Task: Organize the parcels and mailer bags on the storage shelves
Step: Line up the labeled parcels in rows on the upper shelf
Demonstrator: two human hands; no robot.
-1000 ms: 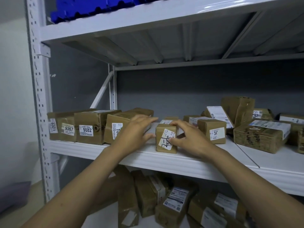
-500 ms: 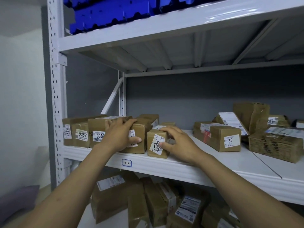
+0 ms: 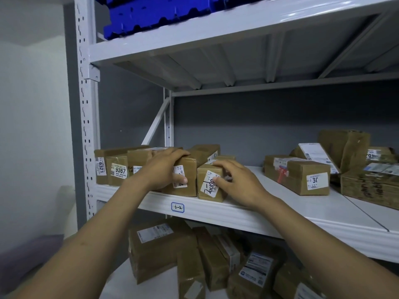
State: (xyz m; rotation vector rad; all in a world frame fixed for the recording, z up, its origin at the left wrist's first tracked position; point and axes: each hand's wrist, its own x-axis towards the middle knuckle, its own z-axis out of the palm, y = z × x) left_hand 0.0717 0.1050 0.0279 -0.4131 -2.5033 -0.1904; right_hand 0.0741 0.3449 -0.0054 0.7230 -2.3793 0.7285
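Small taped parcel [image 3: 210,184] sits at the shelf [image 3: 237,214] edge, bare shelf rightward; right hand [image 3: 237,186] fingers curl around it, left hand [image 3: 164,169] grips the neighbouring box [image 3: 190,173].

A parcel storeroom or sorting depot is indicated. White boltless steel racking [image 3: 83,117] with a slotted upright is seen against a grey wall. Taped cardboard parcels [image 3: 300,176] bearing shipping labels and numbers such as 9367 are crowded on two levels. A handwritten bay tag [image 3: 177,207] marked 6-2 is stuck to the shelf edge. Blue plastic crates [image 3: 155,14] are stored above.
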